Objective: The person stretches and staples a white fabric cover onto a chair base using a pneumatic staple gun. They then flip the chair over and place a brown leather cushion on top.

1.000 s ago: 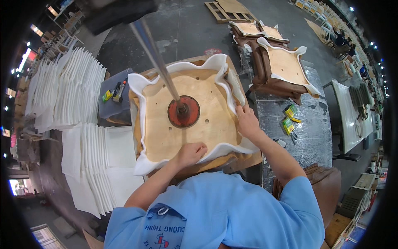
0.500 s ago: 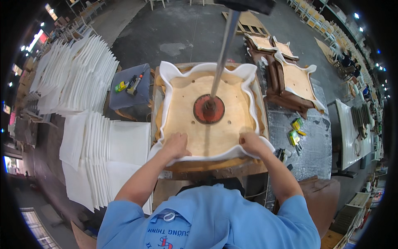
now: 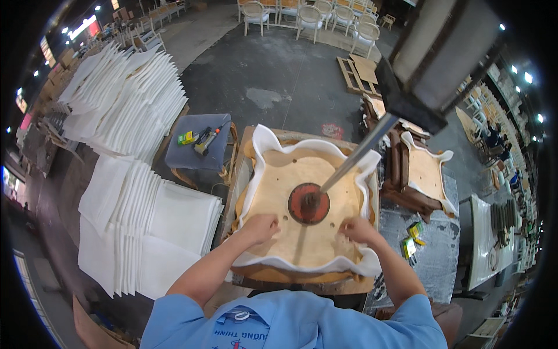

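A pale plywood seat panel (image 3: 270,198) lies on a bench, edged all round by wavy white foam (image 3: 261,192) with tan material under it. A round red press foot (image 3: 308,203) on a slanting metal rod (image 3: 360,152) bears on the panel's middle. My left hand (image 3: 260,228) is closed in a loose fist over the panel's near left part, inside the foam edge. On the opposite side, my right hand (image 3: 357,230) has its fingers curled in, close to the right foam edge. Nothing shows in either hand.
Stacks of white foam sheets (image 3: 168,212) stand at left. A blue padded stool (image 3: 200,152) carries tools and a small box. Brown covered seats (image 3: 401,192) and yellow-green boxes (image 3: 410,247) lie on the right-hand table. The press body (image 3: 430,64) overhangs the upper right.
Both hands have come off the near foam edge and moved inward over the panel. The view has shifted, bringing more of the press body and the far chairs into sight.
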`<action>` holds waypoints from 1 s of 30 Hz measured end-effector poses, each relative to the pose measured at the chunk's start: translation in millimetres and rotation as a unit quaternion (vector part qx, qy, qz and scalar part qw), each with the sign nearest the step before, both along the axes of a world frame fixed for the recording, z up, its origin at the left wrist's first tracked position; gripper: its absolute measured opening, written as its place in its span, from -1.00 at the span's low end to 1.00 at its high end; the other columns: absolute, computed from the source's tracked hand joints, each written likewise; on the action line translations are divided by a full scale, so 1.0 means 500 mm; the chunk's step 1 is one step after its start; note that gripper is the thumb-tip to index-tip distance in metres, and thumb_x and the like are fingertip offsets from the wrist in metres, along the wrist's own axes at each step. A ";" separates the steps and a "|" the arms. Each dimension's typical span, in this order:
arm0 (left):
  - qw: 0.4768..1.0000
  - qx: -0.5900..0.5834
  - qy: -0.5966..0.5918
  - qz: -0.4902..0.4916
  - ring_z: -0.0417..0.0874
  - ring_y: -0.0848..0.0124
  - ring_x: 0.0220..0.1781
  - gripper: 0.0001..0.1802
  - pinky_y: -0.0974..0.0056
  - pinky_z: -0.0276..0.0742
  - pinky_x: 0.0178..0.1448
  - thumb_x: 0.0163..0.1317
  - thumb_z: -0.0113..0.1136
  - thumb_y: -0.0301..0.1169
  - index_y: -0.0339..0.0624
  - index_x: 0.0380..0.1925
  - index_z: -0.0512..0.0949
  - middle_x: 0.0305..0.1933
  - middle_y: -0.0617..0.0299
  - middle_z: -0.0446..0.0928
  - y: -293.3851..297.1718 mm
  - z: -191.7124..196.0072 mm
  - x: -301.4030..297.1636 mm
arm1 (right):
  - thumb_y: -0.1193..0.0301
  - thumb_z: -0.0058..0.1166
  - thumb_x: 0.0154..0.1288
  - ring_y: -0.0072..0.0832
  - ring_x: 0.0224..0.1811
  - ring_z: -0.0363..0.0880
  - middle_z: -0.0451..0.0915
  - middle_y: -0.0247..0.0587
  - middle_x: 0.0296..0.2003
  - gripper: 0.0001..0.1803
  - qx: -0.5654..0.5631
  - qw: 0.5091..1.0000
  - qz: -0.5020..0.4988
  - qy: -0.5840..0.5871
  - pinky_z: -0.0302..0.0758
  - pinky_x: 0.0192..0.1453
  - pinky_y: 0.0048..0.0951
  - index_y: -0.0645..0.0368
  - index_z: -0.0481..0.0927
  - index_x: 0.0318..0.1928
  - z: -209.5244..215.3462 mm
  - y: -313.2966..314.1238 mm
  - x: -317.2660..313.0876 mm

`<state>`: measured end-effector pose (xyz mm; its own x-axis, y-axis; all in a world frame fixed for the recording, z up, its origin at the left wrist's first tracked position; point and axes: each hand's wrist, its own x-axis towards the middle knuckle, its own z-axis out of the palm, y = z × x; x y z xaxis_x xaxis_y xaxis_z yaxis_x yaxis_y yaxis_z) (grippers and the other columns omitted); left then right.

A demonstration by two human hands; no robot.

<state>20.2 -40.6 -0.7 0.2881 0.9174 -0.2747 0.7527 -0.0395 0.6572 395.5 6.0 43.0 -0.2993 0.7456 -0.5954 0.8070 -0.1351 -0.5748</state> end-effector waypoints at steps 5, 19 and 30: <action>0.922 0.381 -0.031 0.059 0.62 -0.11 0.23 -0.64 -0.13 0.53 0.32 0.34 0.33 -0.38 -0.26 0.10 0.65 0.15 -0.09 0.64 0.288 0.084 0.086 | 0.38 0.38 0.32 0.10 0.15 0.66 0.72 0.11 0.00 -0.55 0.451 0.892 -0.006 0.033 0.57 0.25 -0.01 0.15 0.71 0.21 0.009 0.285 -0.055; 0.957 0.278 0.050 0.066 0.75 -0.08 -0.01 -0.73 -0.12 0.70 0.09 0.35 0.28 -0.46 -0.21 0.04 0.60 0.18 -0.11 0.54 0.409 -0.049 0.071 | 0.55 0.26 0.27 -0.02 0.12 0.63 0.69 -0.05 -0.09 -0.75 0.371 0.928 -0.021 0.034 0.61 0.19 -0.01 0.13 0.72 -0.03 -0.099 0.359 -0.148; 0.950 0.279 0.139 0.032 0.77 0.02 0.07 -0.88 -0.08 0.74 0.00 0.36 0.21 -0.49 -0.16 -0.13 0.61 -0.03 0.04 0.60 0.487 -0.020 0.061 | 0.39 0.28 0.31 0.07 -0.12 0.70 0.69 -0.11 -0.21 -0.85 0.499 0.856 0.116 -0.068 0.61 0.03 0.04 0.08 0.80 -0.14 -0.085 0.482 -0.141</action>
